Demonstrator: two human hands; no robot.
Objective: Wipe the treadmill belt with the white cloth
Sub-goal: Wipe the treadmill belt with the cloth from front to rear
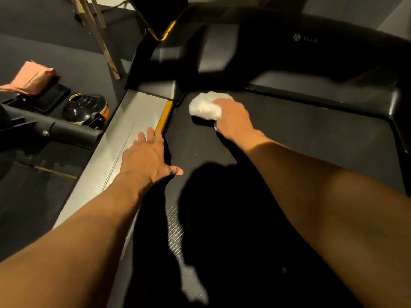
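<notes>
The dark textured treadmill belt [311, 130] runs away from me through the middle of the view. A crumpled white cloth [203, 105] lies pressed on the belt near its far left end, and my right hand [233, 117] grips it from the right. My left hand [146, 158] rests flat with spread fingers on the grey side rail [124, 130], its thumb hanging over the belt's left edge. A big shadow covers the near part of the belt.
The black motor cover [311, 52] closes the belt's far end. A yellow strip [164, 116] edges the rail. Left of the treadmill on the floor are a black helmet-like object [84, 108], a pink cloth [31, 78], a phone [53, 96] and a black bar [66, 132].
</notes>
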